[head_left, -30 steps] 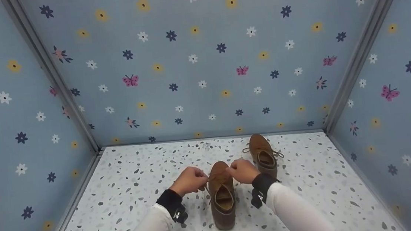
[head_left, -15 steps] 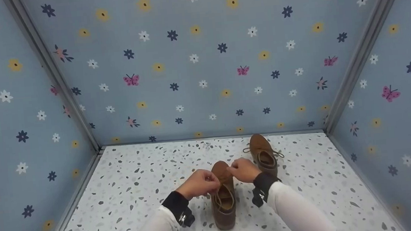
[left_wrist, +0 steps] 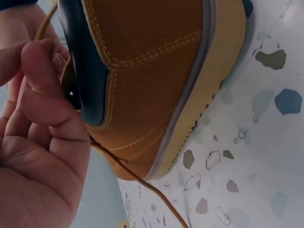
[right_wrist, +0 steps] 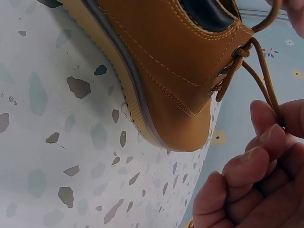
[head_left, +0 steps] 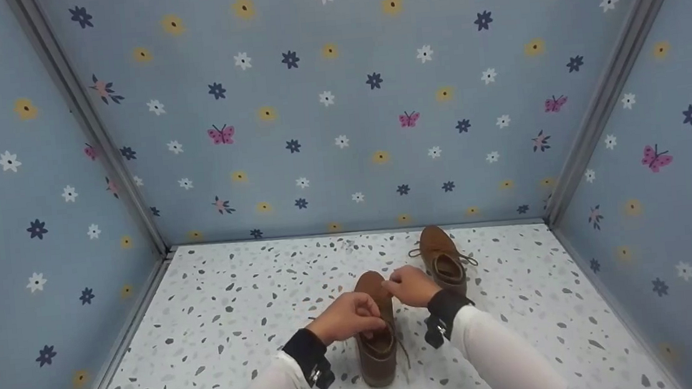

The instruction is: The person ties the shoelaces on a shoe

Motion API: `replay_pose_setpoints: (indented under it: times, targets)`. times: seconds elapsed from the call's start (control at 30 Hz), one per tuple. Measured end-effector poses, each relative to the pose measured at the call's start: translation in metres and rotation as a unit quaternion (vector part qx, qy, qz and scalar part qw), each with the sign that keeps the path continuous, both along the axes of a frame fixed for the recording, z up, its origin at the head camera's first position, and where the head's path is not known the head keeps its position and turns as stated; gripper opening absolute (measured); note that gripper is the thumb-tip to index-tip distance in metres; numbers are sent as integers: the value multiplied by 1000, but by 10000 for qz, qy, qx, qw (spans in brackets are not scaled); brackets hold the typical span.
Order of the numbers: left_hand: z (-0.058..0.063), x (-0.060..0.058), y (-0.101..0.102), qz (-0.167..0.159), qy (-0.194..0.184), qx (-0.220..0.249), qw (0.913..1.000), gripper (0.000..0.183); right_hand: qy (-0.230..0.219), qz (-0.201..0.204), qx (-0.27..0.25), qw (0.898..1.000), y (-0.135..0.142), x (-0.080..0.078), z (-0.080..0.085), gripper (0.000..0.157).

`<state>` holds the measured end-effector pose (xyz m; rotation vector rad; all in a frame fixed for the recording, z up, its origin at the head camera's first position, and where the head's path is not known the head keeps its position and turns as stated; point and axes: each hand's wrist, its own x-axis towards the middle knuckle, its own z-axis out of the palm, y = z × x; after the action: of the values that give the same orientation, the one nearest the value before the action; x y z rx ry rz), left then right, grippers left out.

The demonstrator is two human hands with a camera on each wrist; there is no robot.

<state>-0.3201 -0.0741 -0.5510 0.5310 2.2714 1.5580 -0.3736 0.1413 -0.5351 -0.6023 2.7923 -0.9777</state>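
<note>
A brown lace-up ankle shoe (head_left: 378, 367) stands upright on the speckled surface, toe pointing away. My left hand (head_left: 347, 316) is over its opening, thumb and forefinger pinching a brown shoelace (left_wrist: 46, 21). At the shoe's right side, near the toe, my right hand (head_left: 413, 286) pinches a doubled strand of lace between thumb and forefinger. This lace loop (right_wrist: 263, 85) runs taut from the top eyelets, where the laces cross in a knot. Another lace strand (left_wrist: 156, 190) passes along the shoe's side in the left wrist view. My left hand hides the lacing in the head view.
A matching brown shoe (head_left: 435, 242) stands farther back to the right, its lace loops spread to both sides, close by my right hand. Blue flowered panels (head_left: 344, 176) rise at the back and both sides of the white speckled surface (head_left: 235, 292).
From the shoe's left side my left hand has moved right and nearer, across the laces to the opening, carrying its lace. A strand now hangs on the right side. My right hand has hardly moved.
</note>
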Motion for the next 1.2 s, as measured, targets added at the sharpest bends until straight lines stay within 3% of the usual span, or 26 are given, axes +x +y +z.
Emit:
replay_pose_setpoints:
  times: [0.3,0.4,0.67,1.0,1.2]
  targets:
    - [-9,-14,-17,1224,474,-175,9912,14,-94,-29,-57,9999,2,1,-1,37]
    - [-12,-19,-17,1410,697,-441,9866,20,-108,16,-54,9999,2,0,0,37]
    - [-15,-27,-7,1396,969,-884,9815,22,-43,254,-165,9995,2,0,2,37]
    - [-13,-26,0,1600,728,-910,9802,19,-72,249,-204,9995,3,-1,3,36]
    - [-11,-24,0,1384,452,-878,9854,23,-110,197,-223,9995,4,-2,2,34]
